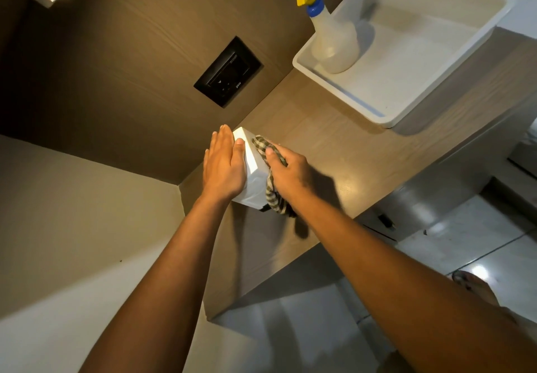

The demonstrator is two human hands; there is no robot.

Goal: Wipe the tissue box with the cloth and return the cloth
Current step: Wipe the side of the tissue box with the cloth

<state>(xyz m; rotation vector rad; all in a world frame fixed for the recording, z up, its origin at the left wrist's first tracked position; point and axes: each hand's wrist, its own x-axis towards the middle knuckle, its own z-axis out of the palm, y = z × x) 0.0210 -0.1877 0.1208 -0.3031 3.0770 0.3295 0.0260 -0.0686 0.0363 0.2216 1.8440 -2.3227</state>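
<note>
A white tissue box (252, 166) stands on the wooden counter (328, 152) close to the brown wall. My left hand (223, 166) lies flat against the box's left side with the thumb over its top edge, steadying it. My right hand (287, 170) grips a striped grey-and-white cloth (271, 191) and presses it against the box's right side. Part of the cloth hangs down past the box's near corner. The hands hide most of the box.
A white plastic tub (340, 90) sits on the counter at the right, with a spray bottle (334, 44) standing inside. A black wall socket (228, 72) is set in the wall behind. The counter's front edge drops to a tiled floor (436, 259), where a foot (476, 285) shows.
</note>
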